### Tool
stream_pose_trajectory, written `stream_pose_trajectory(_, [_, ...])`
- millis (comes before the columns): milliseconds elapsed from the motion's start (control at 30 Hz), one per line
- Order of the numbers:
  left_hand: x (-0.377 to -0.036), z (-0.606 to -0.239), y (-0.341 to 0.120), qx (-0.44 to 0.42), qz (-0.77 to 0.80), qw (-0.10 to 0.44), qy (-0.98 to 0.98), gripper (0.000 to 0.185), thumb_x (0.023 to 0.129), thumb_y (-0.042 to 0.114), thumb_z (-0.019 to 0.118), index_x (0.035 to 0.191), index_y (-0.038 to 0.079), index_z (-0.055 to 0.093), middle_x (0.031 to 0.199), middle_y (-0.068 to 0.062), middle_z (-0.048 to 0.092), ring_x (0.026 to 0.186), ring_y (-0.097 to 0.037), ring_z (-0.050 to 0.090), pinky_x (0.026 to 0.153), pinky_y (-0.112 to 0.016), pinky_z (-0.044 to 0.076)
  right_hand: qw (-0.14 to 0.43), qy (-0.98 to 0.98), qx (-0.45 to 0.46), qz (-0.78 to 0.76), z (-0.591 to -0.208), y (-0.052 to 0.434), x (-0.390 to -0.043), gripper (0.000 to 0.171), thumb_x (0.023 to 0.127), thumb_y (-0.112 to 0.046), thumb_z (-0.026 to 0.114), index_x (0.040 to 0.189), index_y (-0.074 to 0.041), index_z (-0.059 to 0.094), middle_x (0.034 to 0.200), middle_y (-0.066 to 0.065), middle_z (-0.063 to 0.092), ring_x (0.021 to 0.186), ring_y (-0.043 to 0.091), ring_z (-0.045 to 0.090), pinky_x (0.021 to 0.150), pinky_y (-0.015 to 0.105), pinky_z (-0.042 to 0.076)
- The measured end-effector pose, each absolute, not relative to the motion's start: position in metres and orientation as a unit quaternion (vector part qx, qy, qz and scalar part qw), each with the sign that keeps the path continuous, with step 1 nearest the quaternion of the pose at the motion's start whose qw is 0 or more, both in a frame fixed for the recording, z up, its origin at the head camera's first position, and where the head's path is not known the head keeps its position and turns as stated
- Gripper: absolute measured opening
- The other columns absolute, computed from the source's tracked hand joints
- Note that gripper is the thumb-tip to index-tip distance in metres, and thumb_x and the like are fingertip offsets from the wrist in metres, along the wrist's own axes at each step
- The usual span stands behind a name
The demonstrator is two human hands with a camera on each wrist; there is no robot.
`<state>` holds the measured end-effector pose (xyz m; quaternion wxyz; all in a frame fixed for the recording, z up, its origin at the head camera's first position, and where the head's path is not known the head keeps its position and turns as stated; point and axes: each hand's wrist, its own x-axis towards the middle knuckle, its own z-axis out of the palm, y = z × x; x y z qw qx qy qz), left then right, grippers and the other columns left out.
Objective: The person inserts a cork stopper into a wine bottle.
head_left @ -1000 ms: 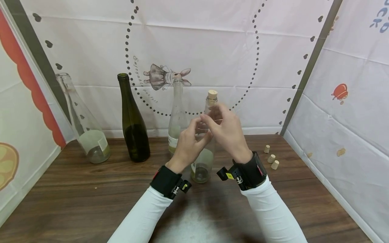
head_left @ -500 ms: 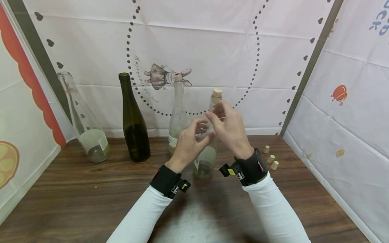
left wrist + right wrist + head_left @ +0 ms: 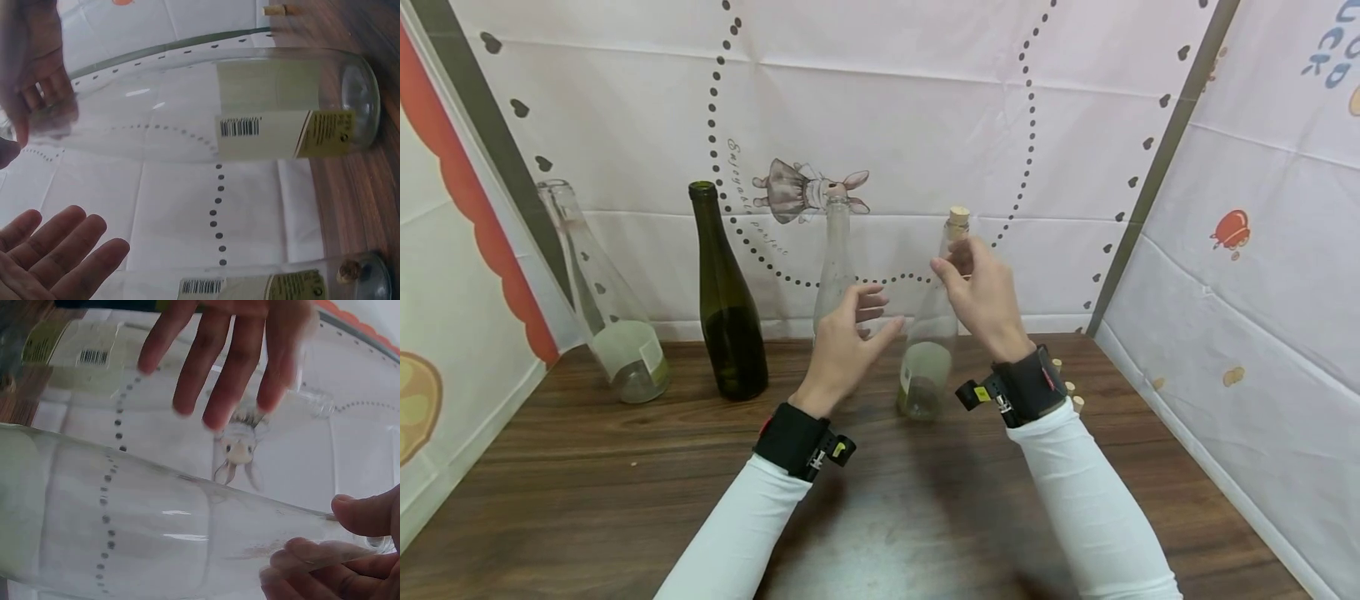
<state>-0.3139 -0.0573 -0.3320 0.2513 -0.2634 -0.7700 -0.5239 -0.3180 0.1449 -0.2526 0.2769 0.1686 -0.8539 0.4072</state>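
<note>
My right hand (image 3: 988,296) holds a clear glass bottle (image 3: 927,367) by its neck, thumb on one side and fingers on the other. A cork (image 3: 959,215) sits in the bottle's mouth and sticks out above the hand. The bottle stands nearly upright, and its pale label with a barcode (image 3: 240,127) shows in the left wrist view. My left hand (image 3: 842,346) is to the left of this bottle, fingers spread and holding nothing. Behind that hand stands a second clear bottle (image 3: 837,258), its lower part hidden; a small cork (image 3: 349,270) shows near its base.
A dark green bottle (image 3: 730,325) stands at the back left, with another clear bottle (image 3: 632,354) further left. Several small corks (image 3: 1078,403) lie on the wooden table (image 3: 647,508) at the right, partly hidden by my right wrist. Cloth-covered walls (image 3: 925,125) enclose the back and sides.
My right hand has carried the corked bottle to the right and further back. My left hand has drawn away from it to the left, its fingers opening out.
</note>
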Motion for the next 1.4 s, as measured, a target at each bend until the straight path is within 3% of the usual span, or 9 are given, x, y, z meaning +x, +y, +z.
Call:
stream_pose_trajectory(700, [-0.320, -0.324, -0.072, -0.235, -0.545, 0.262, -0.761, 0.048, 0.104, 0.025, 0.071, 0.145, 0.006, 0.055, 0.134, -0.013, 0.069, 0.120, -0.030, 0.068, 0.096, -0.049, 0.057, 0.290, -0.863, 0.120, 0.396, -0.251, 0.170, -0.347, 0.042, 0.107, -0.024, 0.068, 0.136, 0.004, 0.058, 0.119, 0.020, 0.070, 0.110, 0.032, 0.068, 0.098, 0.046, 0.054])
stream_pose_trajectory(833, [-0.321, -0.324, -0.076, -0.238, -0.556, 0.308, -0.734, 0.039, 0.104, 0.018, 0.071, 0.139, 0.004, 0.061, 0.125, -0.013, 0.072, 0.113, -0.028, 0.071, 0.093, -0.049, 0.059, 0.282, -0.860, 0.126, 0.407, -0.254, 0.173, -0.343, 0.053, 0.106, -0.032, 0.069, 0.144, 0.002, 0.055, 0.123, 0.020, 0.070, 0.115, 0.033, 0.068, 0.100, 0.047, 0.054])
stream_pose_trajectory(967, [-0.325, -0.324, -0.081, -0.206, -0.536, 0.407, -0.710, 0.031, 0.099, 0.012, 0.075, 0.125, -0.001, 0.067, 0.112, -0.014, 0.073, 0.102, -0.027, 0.071, 0.086, -0.046, 0.060, 0.291, -0.848, 0.121, 0.426, -0.258, 0.181, -0.335, 0.065, 0.107, -0.044, 0.065, 0.151, 0.001, 0.049, 0.130, 0.020, 0.069, 0.122, 0.033, 0.066, 0.103, 0.046, 0.053])
stream_pose_trajectory(1067, [-0.328, -0.323, -0.083, -0.157, -0.510, 0.452, -0.715, 0.035, 0.096, 0.015, 0.079, 0.124, -0.002, 0.067, 0.114, -0.016, 0.068, 0.106, -0.029, 0.066, 0.089, -0.046, 0.057, 0.305, -0.842, 0.102, 0.433, -0.262, 0.191, -0.327, 0.066, 0.108, -0.047, 0.062, 0.151, 0.001, 0.049, 0.134, 0.021, 0.067, 0.126, 0.033, 0.065, 0.106, 0.047, 0.051])
stream_pose_trajectory(1167, [-0.334, -0.326, -0.086, -0.127, -0.502, 0.437, -0.735, 0.049, 0.096, 0.023, 0.081, 0.135, 0.000, 0.061, 0.127, -0.018, 0.061, 0.119, -0.033, 0.059, 0.098, -0.049, 0.050, 0.314, -0.842, 0.080, 0.432, -0.268, 0.203, -0.319, 0.063, 0.108, -0.045, 0.061, 0.150, 0.001, 0.051, 0.135, 0.022, 0.066, 0.127, 0.035, 0.063, 0.106, 0.050, 0.050])
stream_pose_trajectory(1400, [-0.348, -0.337, -0.093, -0.116, -0.521, 0.307, -0.788, 0.091, 0.093, 0.045, 0.082, 0.164, 0.012, 0.036, 0.155, -0.020, 0.047, 0.145, -0.037, 0.043, 0.115, -0.057, 0.037, 0.305, -0.849, 0.034, 0.431, -0.282, 0.234, -0.299, 0.058, 0.110, -0.040, 0.057, 0.149, 0.002, 0.052, 0.137, 0.024, 0.064, 0.128, 0.040, 0.062, 0.104, 0.057, 0.050])
